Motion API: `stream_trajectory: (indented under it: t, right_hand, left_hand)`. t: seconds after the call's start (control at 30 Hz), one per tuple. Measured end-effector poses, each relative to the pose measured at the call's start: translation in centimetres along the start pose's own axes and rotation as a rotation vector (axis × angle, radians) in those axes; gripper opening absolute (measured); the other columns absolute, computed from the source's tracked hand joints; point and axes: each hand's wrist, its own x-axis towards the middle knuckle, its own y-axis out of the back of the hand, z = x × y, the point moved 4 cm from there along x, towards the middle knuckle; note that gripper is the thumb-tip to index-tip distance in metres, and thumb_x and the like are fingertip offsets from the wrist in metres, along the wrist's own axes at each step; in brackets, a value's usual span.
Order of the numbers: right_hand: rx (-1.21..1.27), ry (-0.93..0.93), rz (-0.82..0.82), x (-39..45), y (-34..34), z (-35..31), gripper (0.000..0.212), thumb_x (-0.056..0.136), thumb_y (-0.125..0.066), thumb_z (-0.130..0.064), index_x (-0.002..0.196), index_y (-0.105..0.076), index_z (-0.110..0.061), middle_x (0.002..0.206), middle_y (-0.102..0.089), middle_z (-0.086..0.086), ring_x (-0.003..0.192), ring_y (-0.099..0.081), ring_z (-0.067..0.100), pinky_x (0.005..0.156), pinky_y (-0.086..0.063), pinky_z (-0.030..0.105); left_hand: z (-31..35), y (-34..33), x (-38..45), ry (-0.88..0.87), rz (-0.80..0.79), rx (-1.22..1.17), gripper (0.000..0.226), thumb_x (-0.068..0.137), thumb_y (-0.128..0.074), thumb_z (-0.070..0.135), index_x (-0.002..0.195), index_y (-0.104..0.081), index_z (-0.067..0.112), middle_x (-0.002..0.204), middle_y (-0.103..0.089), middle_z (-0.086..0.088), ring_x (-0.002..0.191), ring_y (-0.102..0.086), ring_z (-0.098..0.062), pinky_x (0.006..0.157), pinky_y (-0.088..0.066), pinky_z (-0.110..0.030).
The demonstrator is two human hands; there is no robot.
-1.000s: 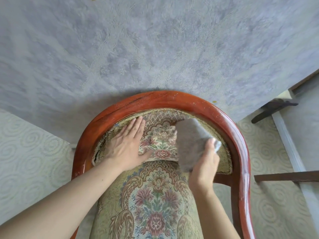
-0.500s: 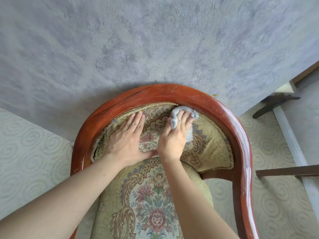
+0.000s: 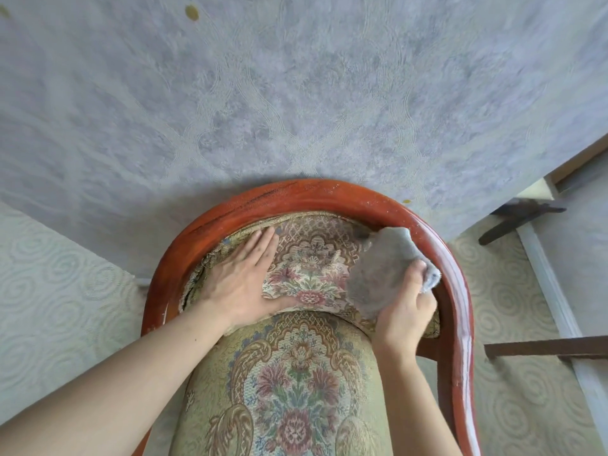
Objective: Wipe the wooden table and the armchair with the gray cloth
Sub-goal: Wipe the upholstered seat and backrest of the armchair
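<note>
Here the gray-violet patterned wall [image 3: 296, 93] fills the view from nine through twelve to three o'clock, with pale swirl-patterned floor [image 3: 59, 307] at eight and four o'clock. The armchair [image 3: 329, 195] stands at six o'clock, its curved red-brown wooden frame arching over a floral upholstered backrest and seat. Dark wooden bars [image 3: 543, 347] show at three o'clock beside a white strip. The left hand [image 3: 240, 284] lies flat on the backrest at about nine o'clock of the chair's arc, fingers straight and together, holding nothing. The right hand [image 3: 406, 314], at about three o'clock, pinches the gray cloth [image 3: 381, 268] between thumb and curled fingers, the cloth spread against the backrest just inside the frame.
</note>
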Motion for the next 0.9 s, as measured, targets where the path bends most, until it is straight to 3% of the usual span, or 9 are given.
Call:
stream_trajectory:
  t: [0.13, 0.23, 0.3, 0.43, 0.57, 0.67, 0.73, 0.8, 0.9]
  right_hand:
    - [-0.433, 0.11, 0.068, 0.9, 0.1, 0.7, 0.073, 0.092, -0.026, -0.063, 0.109, -0.071, -0.008, 0.102, -0.073, 0.016, 0.099, -0.066, 0.029, 0.071, -0.039, 0.026]
    - [-0.605, 0.215, -0.279, -0.1, -5.2, 2.5, 0.059, 0.102, -0.025, -0.048, 0.15, -0.041, -0.016, 0.158, -0.035, 0.009, 0.147, -0.029, 0.025, 0.113, -0.032, 0.04]
    - [-0.635, 0.286, -0.404, -1.2, -8.6, 3.1, 0.053, 0.107, -0.026, -0.038, 0.156, -0.026, -0.017, 0.165, -0.016, 0.003, 0.153, -0.008, 0.021, 0.122, -0.017, 0.044]
    - [-0.652, 0.387, -0.606, -2.8, -11.4, 3.1, 0.052, 0.108, -0.025, -0.035, 0.156, -0.022, -0.016, 0.164, -0.016, 0.006, 0.152, -0.01, 0.024, 0.124, -0.011, 0.043]
    - [-0.64, 0.355, -0.936, -5.0, -11.0, 1.8, 0.066, 0.097, -0.025, -0.062, 0.145, -0.046, -0.021, 0.137, -0.059, 0.013, 0.117, -0.062, 0.032, 0.09, -0.049, 0.032]
    - [-0.437, 0.284, -0.673, -5.5, -9.3, -0.7, 0.05, 0.092, -0.029, -0.062, 0.09, -0.067, -0.03, 0.075, -0.071, -0.004, 0.066, -0.064, 0.005, 0.052, -0.039, 0.014]
    - [-0.228, 0.101, -0.491, -5.1, -7.7, -1.6, 0.053, 0.087, -0.035, -0.068, 0.071, -0.063, -0.026, 0.059, -0.065, -0.014, 0.053, -0.056, -0.004, 0.047, -0.039, 0.011]
    - [-0.106, -0.057, -0.363, -4.1, -6.1, -1.5, 0.06, 0.082, -0.04, -0.074, 0.076, -0.064, -0.019, 0.064, -0.067, -0.018, 0.06, -0.058, -0.006, 0.054, -0.045, 0.014]
    - [-0.05, -0.093, -0.246, -2.6, -4.2, -2.4, 0.056, 0.087, -0.046, -0.066, 0.077, -0.066, -0.015, 0.069, -0.071, -0.016, 0.067, -0.062, -0.001, 0.065, -0.05, 0.029]
  left_hand:
    - [0.1, -0.2, -0.3, 0.007, 0.004, -0.01, 0.123, 0.061, 0.002, 0.104, 0.148, 0.036, 0.024, 0.155, 0.043, 0.008, 0.149, 0.028, -0.016, 0.119, -0.005, -0.033]
    - [0.2, -0.1, -0.5, 0.019, -0.011, -0.027, 0.125, 0.061, 0.003, 0.104, 0.15, 0.033, 0.023, 0.156, 0.042, 0.007, 0.149, 0.028, -0.016, 0.122, 0.0, -0.037]
    - [0.2, 0.0, -0.8, 0.022, -0.02, -0.035, 0.126, 0.061, 0.003, 0.104, 0.152, 0.029, 0.021, 0.158, 0.039, 0.006, 0.149, 0.027, -0.017, 0.124, 0.0, -0.039]
    - [0.1, 0.4, -1.7, 0.025, -0.013, -0.035, 0.125, 0.066, 0.0, 0.102, 0.155, 0.023, 0.018, 0.161, 0.033, 0.0, 0.151, 0.022, -0.019, 0.125, -0.002, -0.039]
    - [-0.3, 1.0, -4.1, 0.032, 0.05, -0.081, 0.115, 0.079, -0.014, 0.094, 0.158, 0.014, 0.015, 0.164, 0.022, -0.004, 0.153, 0.015, -0.02, 0.125, 0.002, -0.037]
    - [-1.7, 2.7, -6.1, 0.027, 0.268, -0.127, 0.093, 0.091, -0.034, 0.076, 0.157, -0.028, 0.011, 0.165, -0.024, -0.008, 0.152, -0.025, -0.024, 0.125, -0.021, -0.04]
    - [-3.5, 4.4, -7.3, 0.057, 0.475, -0.146, 0.077, 0.091, -0.046, 0.068, 0.142, -0.052, 0.011, 0.14, -0.057, -0.007, 0.123, -0.059, -0.025, 0.102, -0.052, -0.044]
    - [-5.9, 5.4, -7.8, 0.177, 0.58, -0.179, 0.08, 0.087, -0.05, 0.071, 0.139, -0.053, 0.01, 0.128, -0.059, -0.009, 0.112, -0.061, -0.027, 0.092, -0.055, -0.044]
    - [-9.5, 5.5, -7.6, 0.426, 0.538, -0.334, 0.105, 0.073, -0.052, 0.08, 0.15, -0.04, 0.009, 0.144, -0.046, -0.016, 0.132, -0.046, -0.034, 0.107, -0.042, -0.05]
